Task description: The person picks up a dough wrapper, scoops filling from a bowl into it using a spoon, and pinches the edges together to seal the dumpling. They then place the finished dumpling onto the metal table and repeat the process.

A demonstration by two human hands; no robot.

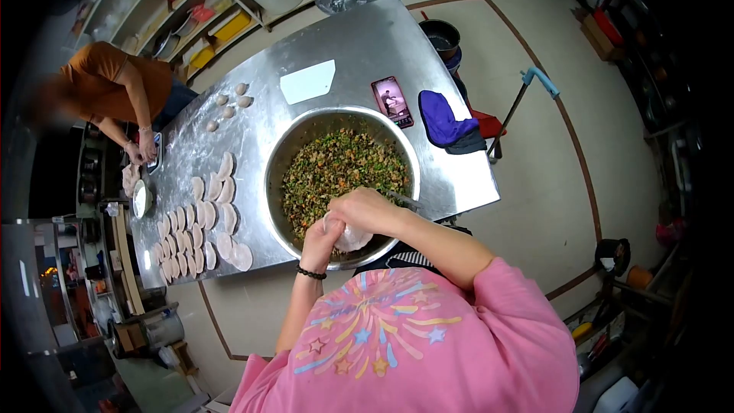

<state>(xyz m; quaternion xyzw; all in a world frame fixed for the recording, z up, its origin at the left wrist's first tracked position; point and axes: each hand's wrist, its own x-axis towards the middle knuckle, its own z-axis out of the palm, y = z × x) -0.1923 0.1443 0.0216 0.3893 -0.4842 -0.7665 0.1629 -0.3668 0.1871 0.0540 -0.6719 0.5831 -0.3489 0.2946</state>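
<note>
Over the near rim of a large steel bowl (417,176), both my hands work on one pale dumpling (354,240). Chopped green, brown and orange filling (344,160) fills much of the bowl. The fingers of my left hand (321,240) are closed at the dumpling's left edge. My right hand (364,209) reaches over its top, fingertips pinched together close to the left ones. Part of the dumpling is hidden under the right hand. A metal utensil handle (404,199) leans on the bowl's right rim, beside my right wrist.
Rows of shaped dumplings (200,214) lie left of the bowl on the steel table (252,134). Dough balls (228,112), a white board (308,82), a phone (392,102) and a purple cloth item (447,121) lie farther back. Another person (122,80) works at the left edge.
</note>
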